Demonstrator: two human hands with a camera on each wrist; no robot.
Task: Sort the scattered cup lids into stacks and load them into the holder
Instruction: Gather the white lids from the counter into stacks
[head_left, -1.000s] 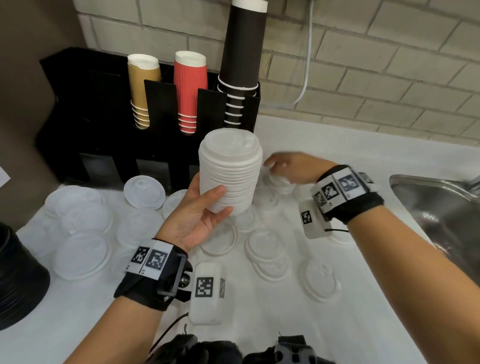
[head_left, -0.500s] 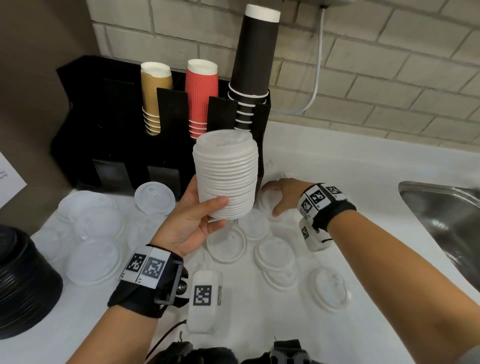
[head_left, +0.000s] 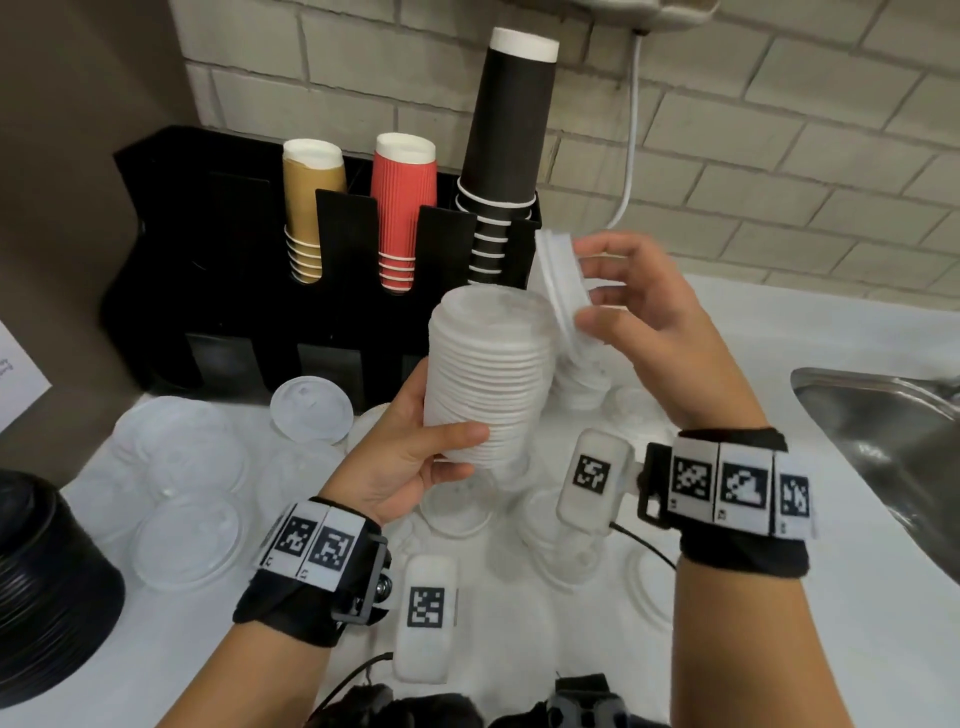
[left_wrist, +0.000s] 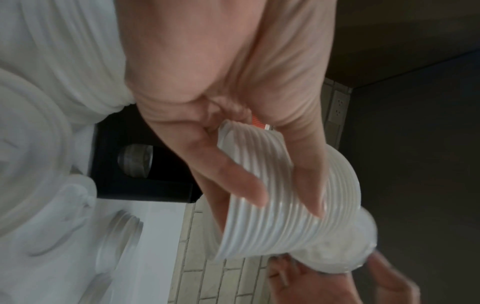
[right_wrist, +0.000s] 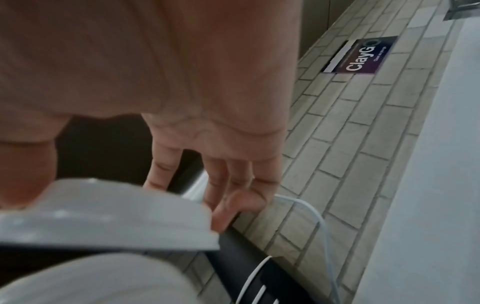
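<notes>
Left hand (head_left: 410, 462) gripping tall stack of white lids (head_left: 488, 374) above white table (head_left: 753, 639), thumb across the stack's lower front, fingers (left_wrist: 233, 181) curled round its ribbed side in the left wrist view. Right hand (head_left: 660, 327) just beside the stack's top, pinching a few white lids (head_left: 563, 291) on edge between thumb and fingertips, tilted steeply, lower rim close to the stack's top rim; touching or not, impossible to tell. Loose clear and white lids (head_left: 187, 525) scattered flat over the table beneath both wrists, one clear lid (head_left: 311, 410) lying just in front of the black holder (head_left: 171, 249). Holder standing against the brick wall (head_left: 779, 130), with upside-down stacks of tan cups (head_left: 309, 208), red cups (head_left: 402, 208) and tall black cups (head_left: 506, 145) in three of its slots. Stack of black lids (head_left: 47, 587) at far left of the table. Steel sink (head_left: 883, 447) at the right edge. White cable (head_left: 631, 135) hanging down the wall behind the right hand.
</notes>
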